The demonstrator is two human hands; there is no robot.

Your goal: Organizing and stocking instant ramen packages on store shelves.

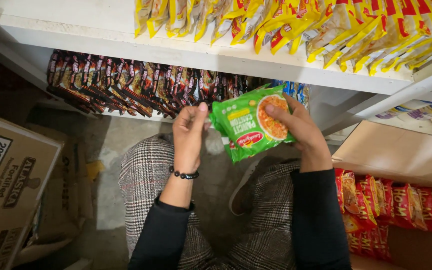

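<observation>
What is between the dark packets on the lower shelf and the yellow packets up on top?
The head view shows a white shelf board between the dark brown packets and the yellow packets. The green noodle packets sit lower, in both hands.

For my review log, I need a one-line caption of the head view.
Both hands, left hand and right hand, hold green noodle packets before a white shelf of dark packets.
</observation>
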